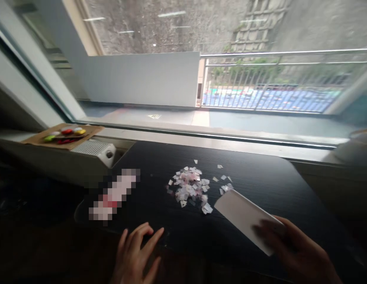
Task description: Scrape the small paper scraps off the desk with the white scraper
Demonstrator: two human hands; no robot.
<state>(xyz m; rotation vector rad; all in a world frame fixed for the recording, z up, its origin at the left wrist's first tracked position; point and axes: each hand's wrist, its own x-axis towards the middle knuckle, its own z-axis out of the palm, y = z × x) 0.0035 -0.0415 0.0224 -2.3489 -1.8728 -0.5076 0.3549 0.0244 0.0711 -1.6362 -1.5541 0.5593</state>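
Note:
A heap of small torn or cut paper scraps [189, 183] lies in the middle of the black table [160, 156], with several loose pieces to its right. My right hand [293, 244] grips a flat, white, card-like sheet [245, 217] by its near end. The sheet is tilted, and its far end is close to the scraps at the heap's right side. My left hand [139, 252] is at the table's near edge, fingers apart and holding nothing. To its upper left lies a long pinkish thing [118, 193], blurred into blocks, so its kind cannot be made out.
Beyond the table runs a window sill [231, 146] under a large window. On the left, a white radiator [96, 152] stands beside the table, with a brown sheet [38, 136] bearing several small colourful things above it. Outside, a metal railing [260, 90] shows.

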